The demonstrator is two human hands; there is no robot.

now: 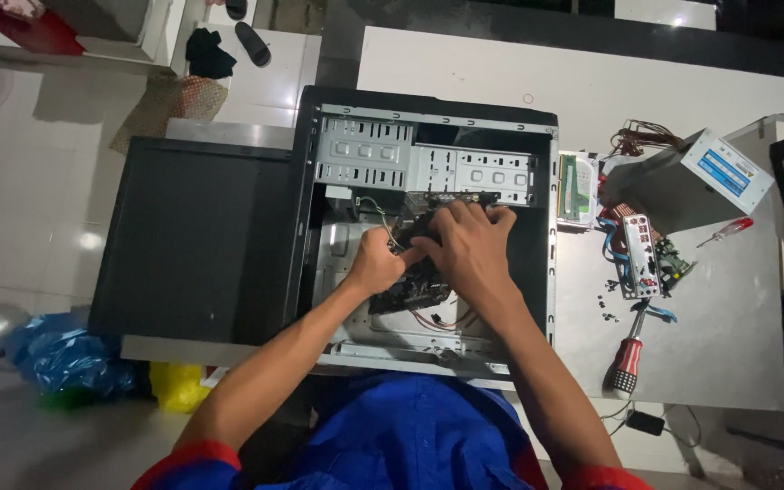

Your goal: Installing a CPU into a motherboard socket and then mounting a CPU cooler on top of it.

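Mostly hidden: my hands cover the middle of the motherboard, so I can't see what the fingertips touch. Left hand is clenched w/ thumb side up, pressing at the board's upper part, whether it pinches anything I can't tell. Right hand lies flat and spread over the board, fingers reaching toward the drive bays, not closed on anything I can make out. Light is dim; thin wires below the board are hard to follow.

Board sits inside the open PC case, which lies on its side at the table's left edge. Removed black side panel lies just left of the case. On the table, right of the case: RAM stick, metal I/O shield, power supply w/ cable bundle near the back edge, small red screwdriver, big red-handled screwdriver near the front edge, loose screws between.
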